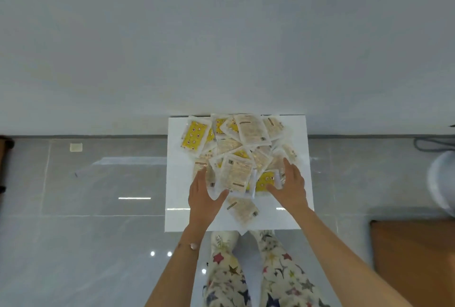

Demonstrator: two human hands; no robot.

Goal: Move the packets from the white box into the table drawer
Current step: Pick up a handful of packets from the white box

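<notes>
Several packets (251,129), some yellow-patterned and some pale with beige print, lie piled on a white square surface (299,159) set against the wall. My left hand (203,196) and my right hand (291,188) press in from either side on a bunch of packets (237,176) at the pile's near edge, with the fingers stretched along it and the thumbs underneath or against it. One pale packet (242,210) lies alone nearer to me, between my wrists. No drawer is in view.
A glossy grey tiled floor (98,208) surrounds the white surface, and a pale wall rises behind it. A brown wooden piece (413,257) stands at the right, with a white rounded object (443,178) above it. My patterned trousers (246,277) are below.
</notes>
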